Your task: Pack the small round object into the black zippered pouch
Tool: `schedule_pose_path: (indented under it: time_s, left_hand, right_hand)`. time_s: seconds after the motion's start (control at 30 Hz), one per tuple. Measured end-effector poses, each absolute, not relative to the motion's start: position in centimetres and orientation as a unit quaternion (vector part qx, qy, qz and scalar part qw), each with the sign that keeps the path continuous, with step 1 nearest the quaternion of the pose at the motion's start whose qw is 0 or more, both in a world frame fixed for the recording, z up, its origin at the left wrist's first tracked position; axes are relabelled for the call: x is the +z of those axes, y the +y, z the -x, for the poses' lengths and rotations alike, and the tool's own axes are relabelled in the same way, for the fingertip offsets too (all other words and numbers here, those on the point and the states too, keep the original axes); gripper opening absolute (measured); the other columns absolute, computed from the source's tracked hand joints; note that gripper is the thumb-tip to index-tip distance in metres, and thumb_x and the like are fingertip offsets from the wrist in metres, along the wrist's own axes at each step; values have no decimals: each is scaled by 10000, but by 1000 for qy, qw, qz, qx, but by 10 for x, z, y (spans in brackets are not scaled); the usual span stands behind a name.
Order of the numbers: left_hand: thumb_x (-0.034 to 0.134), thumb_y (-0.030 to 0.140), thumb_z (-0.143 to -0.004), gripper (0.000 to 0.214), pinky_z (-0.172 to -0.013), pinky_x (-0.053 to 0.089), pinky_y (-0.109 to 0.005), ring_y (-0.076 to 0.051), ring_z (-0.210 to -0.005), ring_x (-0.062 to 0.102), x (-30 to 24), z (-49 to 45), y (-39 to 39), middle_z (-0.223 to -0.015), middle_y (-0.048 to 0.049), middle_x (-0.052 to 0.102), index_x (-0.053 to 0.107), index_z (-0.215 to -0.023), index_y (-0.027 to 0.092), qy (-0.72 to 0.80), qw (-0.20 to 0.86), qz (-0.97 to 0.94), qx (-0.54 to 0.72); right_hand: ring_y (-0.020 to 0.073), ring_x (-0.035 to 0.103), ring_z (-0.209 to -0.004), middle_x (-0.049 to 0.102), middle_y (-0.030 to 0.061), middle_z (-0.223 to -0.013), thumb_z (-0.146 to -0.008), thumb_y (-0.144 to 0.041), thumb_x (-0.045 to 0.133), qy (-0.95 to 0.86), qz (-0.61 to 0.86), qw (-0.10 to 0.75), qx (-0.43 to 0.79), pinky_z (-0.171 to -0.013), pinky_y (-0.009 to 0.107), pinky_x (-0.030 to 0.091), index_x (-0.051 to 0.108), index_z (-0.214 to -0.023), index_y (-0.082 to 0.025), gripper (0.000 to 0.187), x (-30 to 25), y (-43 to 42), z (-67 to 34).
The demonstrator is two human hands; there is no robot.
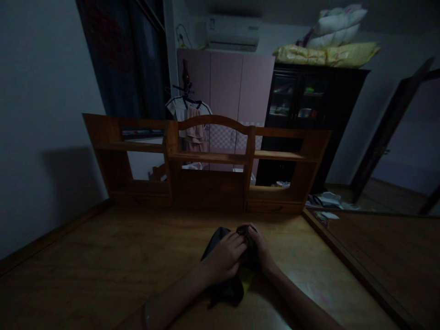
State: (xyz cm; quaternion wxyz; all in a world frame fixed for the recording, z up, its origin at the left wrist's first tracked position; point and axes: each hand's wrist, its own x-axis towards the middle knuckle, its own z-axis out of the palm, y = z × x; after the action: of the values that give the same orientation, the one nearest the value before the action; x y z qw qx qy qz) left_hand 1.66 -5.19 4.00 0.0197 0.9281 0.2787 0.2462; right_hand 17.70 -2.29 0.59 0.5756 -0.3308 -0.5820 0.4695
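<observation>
A dark, soft bundle (227,291) of what looks like cloth is lying on the wooden surface (137,256), right in front of the person and on the near side of the shelf unit (209,158). It is looking nearly black, sagging into loose folds at its near end and bunching into a crumpled, brownish knot at its far end. A yellow patch (247,280) is showing at its lower right (whether it is part of the bundle, I cannot tell in this dim light).

The left hand (222,257) is pressing its curled fingers over the bunched part, and the right hand (260,247) is pinching the same part from the other side; both grips are narrow and closing on the dark material.

Beyond, the shelf unit is standing with open compartments and low drawers (275,207), which are sitting shut. The black cabinet (330,101) is holding, behind glass, a green item (310,90), a pale stack (279,110) and some red and pale things (307,112), all too dim to name. Yellow packs (326,55) and white bundles (340,25) are resting on top of it.
</observation>
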Motion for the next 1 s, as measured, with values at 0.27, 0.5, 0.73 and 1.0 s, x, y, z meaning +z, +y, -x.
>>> schedule_pose_path:
  time_s: [0.27, 0.5, 0.73, 1.0]
  left_hand:
    - [520, 90, -676, 478, -1090, 272, -409, -254, -1174, 425, 39, -16, -51, -1182, -85, 524, 473, -1141, 189, 286, 5, -929, 234]
    - [514, 77, -685, 492, -1084, 275, -422, -256, -1173, 431, 38, -17, -51, -1190, -84, 526, 465, -1162, 189, 282, 9, -928, 243]
    - [491, 65, -732, 431, -1070, 299, -423, -243, -1157, 452, 42, -16, -54, -1163, -74, 545, 489, -1139, 207, 280, 16, -925, 256]
    - [495, 57, -708, 444, -1089, 278, -397, -238, -1166, 439, 41, -17, -53, -1173, -83, 538, 488, -1133, 185, 285, 14, -926, 247]
  right_hand:
    - [218, 564, -916, 627, 31, -922, -871, -458, 478, -587, 328, 573, 468, -882, 326, 421, 609, -950, -206, 294, 8, -22, -177]
    - [215, 570, -901, 636, 33, -909, -871, -452, 486, -588, 322, 578, 465, -859, 318, 434, 613, -946, -198, 293, 11, -26, -175]
    - [208, 572, -885, 624, 31, -913, -895, -424, 450, -588, 317, 579, 468, -827, 312, 439, 604, -964, -205, 276, 18, -30, -175]
    - [211, 569, -908, 635, 30, -926, -873, -461, 476, -576, 327, 581, 473, -859, 312, 429, 613, -976, -206, 308, 16, -29, -175]
